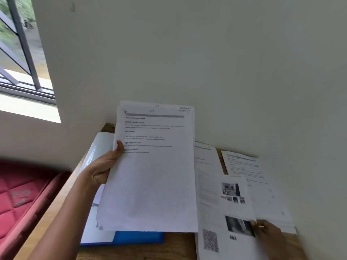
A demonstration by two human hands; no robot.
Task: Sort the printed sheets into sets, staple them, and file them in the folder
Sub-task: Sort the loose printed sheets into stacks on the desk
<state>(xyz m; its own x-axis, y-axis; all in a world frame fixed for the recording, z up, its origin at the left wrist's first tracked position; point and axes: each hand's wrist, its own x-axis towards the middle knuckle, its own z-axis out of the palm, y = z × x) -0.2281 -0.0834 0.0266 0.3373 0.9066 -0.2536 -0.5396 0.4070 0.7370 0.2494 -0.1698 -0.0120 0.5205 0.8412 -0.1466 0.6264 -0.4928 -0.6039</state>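
The left hand is holding a stack of printed sheets upright above the wooden table. The thumb is pressing on the front of the left edge and the other fingers are curling behind the paper, where they are hidden. The stack is covering most of the blue folder, which is lying open on the table. Only its blue lower corner and a glossy white page at the left are showing.

On the top sheet the headings "INITIAL SCENE SETUP", "TASK GOAL" and "TASK DESCRIPTION" are reading clearly. The thumb is cutting off the start of a fourth heading that ends in "PROPS". The bold title and the small lines are too blurred to read, and the words in the top right corner are only hazy.

The right hand is being cut off by the lower frame edge. Its thumb is lying on the right edge of a photo sheet, pinching it, with the other fingers mostly out of sight. This sheet is lying over other loose sheets spread on the table beside the wall. Their text is unreadable. A speckled square like a QR code is showing near the bottom edge.

At the left, a window and a red quilted cushion are only partly in view.
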